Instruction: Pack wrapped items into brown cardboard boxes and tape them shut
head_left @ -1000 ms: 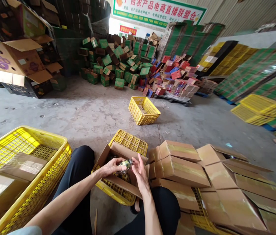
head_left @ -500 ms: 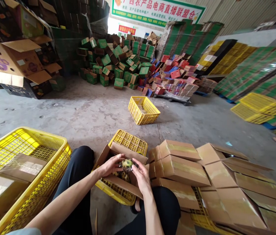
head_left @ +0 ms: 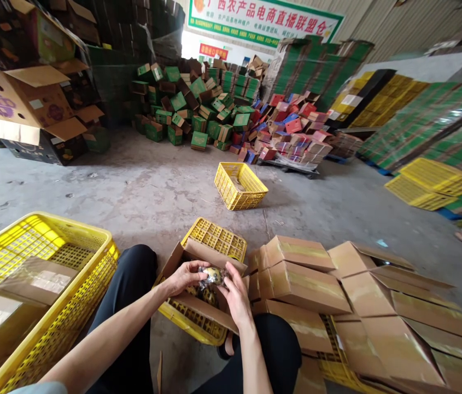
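Head view: the left hand [head_left: 183,276] and right hand [head_left: 234,295] curl their fingers around a small wrapped fruit [head_left: 211,275], pinching it from both sides above an open cardboard box [head_left: 198,306] resting on a yellow crate [head_left: 214,238]. Stacked cartons [head_left: 300,273] crowd the right edge; bare concrete floor [head_left: 152,191] lies open ahead.

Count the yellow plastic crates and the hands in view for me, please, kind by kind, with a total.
Yellow crates standing singly: 3, the big crate at left, the crate under the open carton, the far crate.
Stacks of yellow crates: 1, the stack at right; how many it holds I cannot tell.
Hands: 2, left hand and right hand, both on a wrapped fruit.
Total: 6.
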`<state>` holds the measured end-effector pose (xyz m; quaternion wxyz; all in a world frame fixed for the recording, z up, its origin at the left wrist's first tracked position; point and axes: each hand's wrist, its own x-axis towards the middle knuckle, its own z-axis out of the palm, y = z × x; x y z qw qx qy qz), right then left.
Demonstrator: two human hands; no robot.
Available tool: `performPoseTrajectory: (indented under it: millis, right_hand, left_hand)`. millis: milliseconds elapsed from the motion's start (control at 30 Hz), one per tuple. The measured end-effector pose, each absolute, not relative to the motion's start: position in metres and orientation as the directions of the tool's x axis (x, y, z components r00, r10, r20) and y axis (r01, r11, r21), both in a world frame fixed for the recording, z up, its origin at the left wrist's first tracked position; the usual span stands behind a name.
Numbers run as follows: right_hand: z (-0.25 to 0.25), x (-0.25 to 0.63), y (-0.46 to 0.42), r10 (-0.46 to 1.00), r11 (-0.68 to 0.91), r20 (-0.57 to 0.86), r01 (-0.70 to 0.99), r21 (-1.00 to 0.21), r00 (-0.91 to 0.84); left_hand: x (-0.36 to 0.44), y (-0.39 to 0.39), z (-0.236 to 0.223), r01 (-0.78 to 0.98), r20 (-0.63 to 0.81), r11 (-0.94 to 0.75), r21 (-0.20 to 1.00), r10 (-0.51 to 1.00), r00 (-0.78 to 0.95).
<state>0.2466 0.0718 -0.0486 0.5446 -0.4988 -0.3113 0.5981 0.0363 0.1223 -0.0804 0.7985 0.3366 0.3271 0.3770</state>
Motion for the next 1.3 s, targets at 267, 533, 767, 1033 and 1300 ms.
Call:
performPoseTrajectory:
  millis: [267, 533, 767, 1033, 1300]
  right_hand:
    - [-0.048, 0.2459, 0.0689, 0.955, -0.254, -0.291, -0.34, -0.905, 0.061]
    - [-0.0498, 0.2477, 0.0695, 0.971, -0.188, -0.221, -0.292, -0.938, 0.086]
    - [-0.0472, 0.2466, 0.0697, 0.967, -0.218, -0.252, -0.369, -0.903, 0.045]
    - [-0.0452, 0.2446, 0.0689, 0.926, -0.367, -0.374, -0.36, -0.857, -0.054]
    - [-0.0486, 0.2448, 0.0683, 0.955, -0.266, -0.291, -0.28, -0.923, 0.051]
  left_hand:
    - [0.0387, 0.1256, -0.0825, -0.431, -0.223, 0.469, 0.771, 0.833, 0.507]
    - [0.0351, 0.1219, -0.0784, -0.351, -0.247, 0.535, 0.768, 0.754, 0.609]
    - [0.0363, 0.1228, -0.0789, -0.401, -0.22, 0.479, 0.781, 0.812, 0.541]
    - [0.0364, 0.1237, -0.0764, -0.433, -0.124, 0.402, 0.807, 0.831, 0.542]
    - [0.0394, 0.122, -0.0803, -0.445, -0.131, 0.406, 0.798, 0.838, 0.529]
